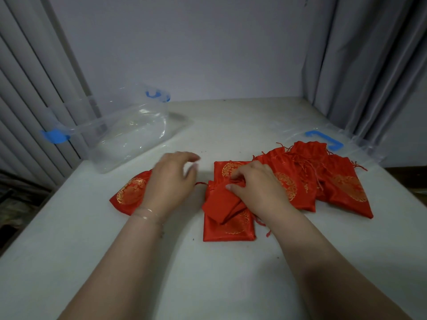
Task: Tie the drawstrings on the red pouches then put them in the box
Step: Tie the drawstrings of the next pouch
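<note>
Several red pouches with gold round patterns lie on the white table. One pouch point(129, 192) lies at the left, partly under my left hand point(171, 181), whose fingers are loosely curled and hold nothing. My right hand point(256, 188) pinches the gathered top of a crumpled pouch point(221, 202) that lies on a flat pouch point(231, 229) in the middle. A pile of pouches point(323, 179) with loose drawstrings lies to the right. The clear plastic box point(129, 135) with blue latches stands at the back left, with nothing in it.
A clear lid point(323, 139) with a blue latch lies at the back right, partly under the pile. Grey curtains hang on both sides and a wall closes the back. The table's left edge drops off near the box.
</note>
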`<state>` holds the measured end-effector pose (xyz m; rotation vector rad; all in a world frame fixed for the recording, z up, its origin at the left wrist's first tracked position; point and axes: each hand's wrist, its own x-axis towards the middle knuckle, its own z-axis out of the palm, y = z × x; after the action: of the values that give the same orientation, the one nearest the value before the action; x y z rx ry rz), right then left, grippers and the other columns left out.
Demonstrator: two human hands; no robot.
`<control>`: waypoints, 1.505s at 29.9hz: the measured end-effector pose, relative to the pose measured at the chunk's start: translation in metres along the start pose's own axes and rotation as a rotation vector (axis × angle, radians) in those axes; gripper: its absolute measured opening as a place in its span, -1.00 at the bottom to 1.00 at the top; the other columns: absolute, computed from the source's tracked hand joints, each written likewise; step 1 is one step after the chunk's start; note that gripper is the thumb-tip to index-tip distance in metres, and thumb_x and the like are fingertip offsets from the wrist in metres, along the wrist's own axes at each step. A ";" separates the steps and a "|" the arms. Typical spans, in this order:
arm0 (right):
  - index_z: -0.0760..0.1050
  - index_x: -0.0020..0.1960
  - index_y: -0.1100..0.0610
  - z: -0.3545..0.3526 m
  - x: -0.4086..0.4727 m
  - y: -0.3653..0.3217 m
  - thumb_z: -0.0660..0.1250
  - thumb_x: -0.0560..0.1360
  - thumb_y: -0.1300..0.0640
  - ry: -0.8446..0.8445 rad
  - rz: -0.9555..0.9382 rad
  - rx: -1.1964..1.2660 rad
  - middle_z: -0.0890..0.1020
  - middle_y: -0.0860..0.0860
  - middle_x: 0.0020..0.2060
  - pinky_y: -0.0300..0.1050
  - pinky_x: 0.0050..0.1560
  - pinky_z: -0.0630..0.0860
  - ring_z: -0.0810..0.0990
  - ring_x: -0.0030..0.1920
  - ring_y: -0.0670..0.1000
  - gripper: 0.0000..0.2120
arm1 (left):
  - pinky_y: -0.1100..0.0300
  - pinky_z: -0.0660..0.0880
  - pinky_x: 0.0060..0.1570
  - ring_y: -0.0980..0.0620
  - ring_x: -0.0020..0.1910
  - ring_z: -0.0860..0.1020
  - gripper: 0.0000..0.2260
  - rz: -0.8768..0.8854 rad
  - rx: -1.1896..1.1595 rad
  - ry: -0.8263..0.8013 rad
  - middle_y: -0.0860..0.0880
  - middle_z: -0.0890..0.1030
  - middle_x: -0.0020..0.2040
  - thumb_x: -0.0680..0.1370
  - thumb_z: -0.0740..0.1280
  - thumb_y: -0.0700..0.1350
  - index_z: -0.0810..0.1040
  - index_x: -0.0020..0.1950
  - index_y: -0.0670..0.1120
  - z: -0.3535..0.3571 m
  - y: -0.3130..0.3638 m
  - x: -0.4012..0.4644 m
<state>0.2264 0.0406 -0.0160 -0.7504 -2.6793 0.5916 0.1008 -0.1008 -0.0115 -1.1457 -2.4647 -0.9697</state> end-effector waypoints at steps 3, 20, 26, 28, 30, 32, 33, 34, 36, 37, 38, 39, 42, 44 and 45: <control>0.56 0.01 -0.06 0.000 0.001 0.000 0.35 0.46 -0.05 0.038 -0.024 0.008 0.47 -0.03 0.10 -0.05 0.19 0.34 0.37 0.18 0.05 -0.84 | 0.26 0.31 0.01 0.04 0.09 0.47 -0.80 0.067 -0.082 -0.145 0.08 0.63 0.02 0.53 0.33 0.03 0.62 0.11 0.03 0.015 0.020 -0.007; 0.36 0.18 0.00 0.002 0.001 -0.001 0.23 0.55 -0.03 0.041 -0.188 0.464 0.57 -0.02 -0.23 -0.01 -0.12 0.50 0.56 -0.20 -0.03 -0.77 | 0.25 0.50 -0.13 0.08 -0.17 0.56 -0.93 -0.256 -0.878 -0.225 -0.07 0.62 -0.18 0.49 0.39 -0.25 0.62 -0.05 -0.12 0.009 0.022 -0.004; 0.43 0.03 -0.04 0.001 0.000 -0.002 0.21 0.57 0.02 0.067 -0.242 0.421 0.50 -0.04 -0.36 -0.05 -0.24 0.41 0.47 -0.34 -0.11 -0.94 | 0.11 0.50 -0.01 -0.01 -0.06 0.58 -0.80 -0.357 -0.973 -0.215 -0.21 0.67 -0.03 0.54 0.33 -0.10 0.64 0.04 -0.19 0.006 0.030 -0.007; 0.42 0.04 -0.04 0.001 -0.001 -0.003 0.20 0.58 0.02 0.066 -0.240 0.423 0.53 -0.01 -0.35 -0.01 -0.22 0.43 0.49 -0.33 -0.08 -0.93 | 0.09 0.47 -0.02 0.00 -0.04 0.57 -0.83 -0.399 -0.968 -0.190 -0.14 0.67 -0.05 0.53 0.35 -0.11 0.66 0.01 -0.16 0.006 0.029 -0.007; 0.43 0.05 -0.04 0.001 0.000 -0.004 0.19 0.58 0.02 0.076 -0.227 0.429 0.49 -0.04 -0.41 -0.02 -0.28 0.40 0.46 -0.37 -0.11 -0.91 | 0.16 0.45 -0.05 0.07 -0.07 0.57 -0.87 -0.430 -0.975 -0.179 -0.05 0.67 -0.09 0.52 0.35 -0.14 0.67 -0.03 -0.13 0.004 0.028 -0.005; 0.44 0.04 -0.03 -0.001 0.001 -0.004 0.21 0.57 0.01 0.097 -0.199 0.430 0.39 -0.08 -0.49 -0.12 -0.37 0.30 0.42 -0.43 -0.14 -0.91 | 0.20 0.49 -0.08 0.11 -0.17 0.59 -0.89 -0.461 -1.042 -0.166 -0.01 0.68 -0.18 0.53 0.34 -0.18 0.67 -0.07 -0.13 0.002 0.026 -0.003; 0.45 0.03 -0.02 -0.002 0.001 -0.003 0.23 0.56 -0.01 0.106 -0.182 0.428 0.36 -0.09 -0.52 -0.15 -0.39 0.26 0.41 -0.44 -0.15 -0.91 | 0.20 0.52 -0.08 0.11 -0.23 0.60 -0.89 -0.475 -1.077 -0.150 0.00 0.68 -0.24 0.53 0.33 -0.19 0.66 -0.09 -0.13 0.001 0.026 -0.003; 0.46 0.01 -0.02 -0.004 0.001 -0.003 0.26 0.54 -0.02 0.111 -0.163 0.430 0.35 -0.09 -0.53 -0.16 -0.39 0.25 0.41 -0.45 -0.15 -0.90 | 0.20 0.53 -0.08 0.12 -0.27 0.60 -0.88 -0.483 -1.086 -0.125 0.01 0.67 -0.29 0.54 0.32 -0.19 0.66 -0.11 -0.14 0.000 0.025 -0.002; 0.49 -0.06 -0.01 -0.006 0.002 -0.001 0.33 0.49 -0.06 0.116 -0.124 0.450 0.35 -0.11 -0.53 -0.18 -0.38 0.26 0.39 -0.46 -0.15 -0.87 | 0.26 0.54 -0.11 0.15 -0.30 0.61 -0.86 -0.450 -0.965 -0.047 0.05 0.66 -0.35 0.56 0.31 -0.18 0.65 -0.15 -0.11 -0.001 0.021 -0.001; 0.50 -0.11 0.00 -0.008 0.002 0.000 0.35 0.47 -0.07 0.113 -0.107 0.458 0.37 -0.12 -0.53 -0.20 -0.37 0.25 0.39 -0.45 -0.15 -0.85 | 0.31 0.53 -0.16 0.17 -0.32 0.61 -0.84 -0.417 -0.862 -0.003 0.05 0.66 -0.34 0.56 0.31 -0.17 0.64 -0.18 -0.09 -0.001 0.019 -0.001; 0.52 -0.17 0.02 -0.008 0.002 0.000 0.37 0.46 -0.07 0.108 -0.093 0.466 0.40 -0.13 -0.54 -0.22 -0.37 0.24 0.39 -0.45 -0.17 -0.83 | 0.33 0.52 -0.19 0.18 -0.32 0.61 -0.82 -0.383 -0.773 0.034 0.05 0.66 -0.32 0.57 0.30 -0.17 0.63 -0.20 -0.08 -0.001 0.017 -0.001; 0.52 -0.21 0.03 -0.008 0.001 0.000 0.38 0.45 -0.07 0.102 -0.085 0.478 0.42 -0.16 -0.55 -0.24 -0.37 0.24 0.40 -0.45 -0.18 -0.81 | 0.32 0.51 -0.20 0.18 -0.32 0.62 -0.81 -0.361 -0.718 0.059 0.03 0.66 -0.30 0.58 0.29 -0.17 0.62 -0.21 -0.08 -0.002 0.016 -0.002; 0.54 -0.26 0.09 -0.009 0.000 -0.001 0.39 0.45 -0.03 0.077 -0.080 0.563 0.36 -0.13 -0.55 -0.22 -0.39 0.24 0.33 -0.48 -0.16 -0.79 | 0.27 0.54 -0.19 0.12 -0.32 0.64 -0.79 -0.383 -0.733 0.100 -0.01 0.67 -0.29 0.59 0.26 -0.17 0.60 -0.20 -0.13 -0.003 0.013 0.000; 0.55 -0.24 0.14 -0.011 0.000 -0.002 0.39 0.46 -0.01 0.052 -0.083 0.619 0.35 -0.03 -0.50 -0.24 -0.41 0.22 0.27 -0.49 -0.15 -0.77 | 0.24 0.57 -0.19 0.06 -0.31 0.64 -0.80 -0.449 -0.870 0.100 -0.03 0.67 -0.30 0.60 0.24 -0.17 0.58 -0.16 -0.16 -0.005 0.012 0.001; 0.56 -0.23 0.17 -0.011 0.001 -0.003 0.38 0.47 0.01 0.030 -0.080 0.649 0.34 0.00 -0.50 -0.27 -0.43 0.19 0.25 -0.50 -0.15 -0.77 | 0.20 0.59 -0.15 0.02 -0.30 0.65 -0.81 -0.477 -0.957 0.083 -0.04 0.68 -0.30 0.61 0.23 -0.17 0.56 -0.15 -0.15 -0.007 0.012 0.002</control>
<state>0.2289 0.0421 -0.0049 -0.4536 -2.2503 1.3160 0.1085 -0.0987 0.0001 -0.6470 -2.2380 -2.4297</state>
